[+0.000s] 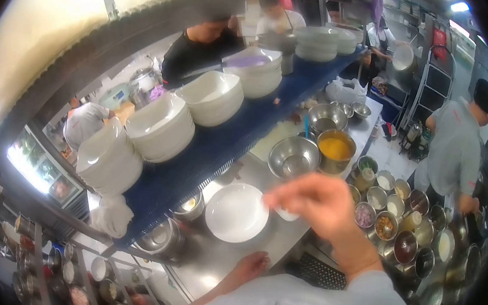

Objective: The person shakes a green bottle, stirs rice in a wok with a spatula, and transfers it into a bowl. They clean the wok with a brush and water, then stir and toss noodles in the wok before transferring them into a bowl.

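Note:
A round white plate [237, 212] lies on the steel counter in front of me. My right hand [315, 202] is raised at the plate's right edge, fingertips drawn together in a pinch and blurred; what they hold, if anything, is too small to make out. Below the fingers, a small white dish [287, 214] is partly covered by the hand. My left hand [254, 265] rests low by the counter, just below the plate, its fingers curled in with nothing visible in them.
Stacked white bowls [162, 127] line the blue-covered shelf [210, 144] above the counter. A steel bowl [294, 157] and a pot of yellow-orange liquid [336, 151] stand beyond my right hand. Several ingredient containers [387, 225] sit at the right. A co-worker [457, 142] stands there; others work behind the shelf.

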The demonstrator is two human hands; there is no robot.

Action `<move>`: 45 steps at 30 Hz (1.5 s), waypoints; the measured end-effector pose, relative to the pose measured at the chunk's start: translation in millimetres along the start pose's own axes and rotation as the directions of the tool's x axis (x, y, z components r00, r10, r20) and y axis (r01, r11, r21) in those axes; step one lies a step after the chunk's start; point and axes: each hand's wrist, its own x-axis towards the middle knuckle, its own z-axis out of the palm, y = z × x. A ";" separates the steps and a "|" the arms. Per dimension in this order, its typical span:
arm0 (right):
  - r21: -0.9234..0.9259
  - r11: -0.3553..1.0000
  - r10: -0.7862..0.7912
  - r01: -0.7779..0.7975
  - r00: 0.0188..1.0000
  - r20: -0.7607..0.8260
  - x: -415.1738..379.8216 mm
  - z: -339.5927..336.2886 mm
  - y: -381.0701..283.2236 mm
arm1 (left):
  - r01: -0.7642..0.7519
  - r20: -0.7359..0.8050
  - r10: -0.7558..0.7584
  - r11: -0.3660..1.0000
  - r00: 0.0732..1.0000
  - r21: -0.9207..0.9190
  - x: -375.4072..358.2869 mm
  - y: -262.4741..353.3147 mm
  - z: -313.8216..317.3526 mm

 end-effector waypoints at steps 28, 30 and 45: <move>-0.723 0.615 0.421 -0.314 0.906 -0.034 -122.7 -15.9 278.6 | 0.047 -0.128 0.012 0.891 0.992 0.451 -7.7 7.0 41.9; -0.710 0.617 0.422 -0.339 0.904 -0.065 -121.1 -13.2 273.3 | 0.038 -0.197 0.050 0.908 0.979 0.418 -14.1 10.3 64.6; -0.727 0.610 0.410 -0.316 0.911 -0.053 -115.3 -4.7 290.7 | 0.185 -0.282 -0.034 0.827 0.959 0.531 -1.2 8.6 44.2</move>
